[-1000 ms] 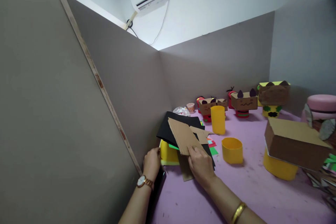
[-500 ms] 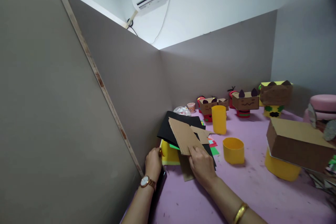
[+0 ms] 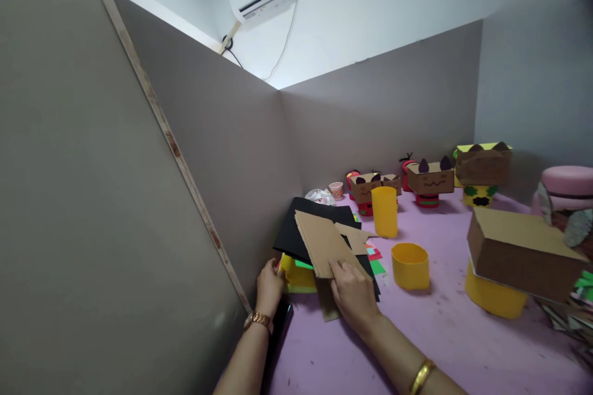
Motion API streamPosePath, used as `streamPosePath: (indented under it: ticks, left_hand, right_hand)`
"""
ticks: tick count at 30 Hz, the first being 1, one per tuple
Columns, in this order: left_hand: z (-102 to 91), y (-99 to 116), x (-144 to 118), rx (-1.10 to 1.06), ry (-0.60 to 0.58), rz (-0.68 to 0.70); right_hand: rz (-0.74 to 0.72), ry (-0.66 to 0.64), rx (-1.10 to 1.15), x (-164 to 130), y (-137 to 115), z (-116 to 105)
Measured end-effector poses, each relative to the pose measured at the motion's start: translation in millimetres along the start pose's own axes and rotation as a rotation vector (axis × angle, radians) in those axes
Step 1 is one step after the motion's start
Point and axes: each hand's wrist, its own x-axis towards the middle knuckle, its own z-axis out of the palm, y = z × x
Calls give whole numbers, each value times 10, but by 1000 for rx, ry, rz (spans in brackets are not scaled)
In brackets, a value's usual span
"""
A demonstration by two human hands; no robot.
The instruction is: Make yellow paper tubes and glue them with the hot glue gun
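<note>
On the pink desk [image 3: 440,333], my right hand [image 3: 354,293] is pinching the cardboard [image 3: 322,244], which is slanting up-left away from it; my left hand [image 3: 270,287] is gripping the yellow stack [image 3: 296,274] beneath.

Dim, soft overhead light; edges warped, blurry.

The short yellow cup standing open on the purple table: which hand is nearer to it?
Right. The right hand grips the cardboard sheet just left of the short yellow cup; the left hand is farther left, at the paper stack's edge.
</note>
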Motion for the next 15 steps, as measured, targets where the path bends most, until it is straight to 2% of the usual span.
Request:
streamPosePath:
  ticks: [9,15]
  left_hand:
    - [66,-3,6,-504,-93,-165]
    - [66,93,-39,-691,-40,-142]
  right_hand:
    - [6,-6,-13,-1,-4,29]
    - [-4,-8,-30,-33,-44,47]
